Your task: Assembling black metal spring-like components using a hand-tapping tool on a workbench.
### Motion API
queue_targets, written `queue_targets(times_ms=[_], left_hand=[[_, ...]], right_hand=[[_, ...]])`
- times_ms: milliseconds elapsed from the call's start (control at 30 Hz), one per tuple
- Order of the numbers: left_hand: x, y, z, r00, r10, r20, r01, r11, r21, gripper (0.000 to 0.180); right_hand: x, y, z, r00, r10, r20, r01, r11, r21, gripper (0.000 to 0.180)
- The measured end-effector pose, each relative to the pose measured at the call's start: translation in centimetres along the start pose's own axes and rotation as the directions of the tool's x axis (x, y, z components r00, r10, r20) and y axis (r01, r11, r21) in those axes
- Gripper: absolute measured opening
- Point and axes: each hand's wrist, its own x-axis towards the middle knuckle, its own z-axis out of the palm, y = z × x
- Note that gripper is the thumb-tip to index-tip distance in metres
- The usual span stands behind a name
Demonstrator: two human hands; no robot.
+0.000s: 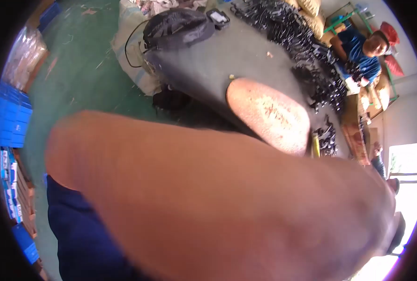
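Blurred, rounded arm [208,196]; navy cloth [79,234].

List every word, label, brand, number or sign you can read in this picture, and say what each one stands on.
None can be read.
Blue boxes: any marks too small to read.
White-and-blue packs: any print too small and blurred.
Reddish carton: any marks too blurred.
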Motion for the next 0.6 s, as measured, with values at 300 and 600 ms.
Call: queue_targets(times_ms=[300,600], left_hand=[[5.5,-4.3,5.0,0.992,0.077,-0.096,-0.099,0.962,-0.255,0.022],[9.5,-7.6,7.1,0.974,0.101,-0.201,-0.173,0.907,-0.383,0.021]], right_hand=[[-1.6,-2.7,-1.0,0.999,-0.005,-0.043,0.006,0.999,0.039,0.03],[-2.6,-4.2,-1.8,0.998,0.024,-0.059,-0.022,0.999,0.047,0.026]])
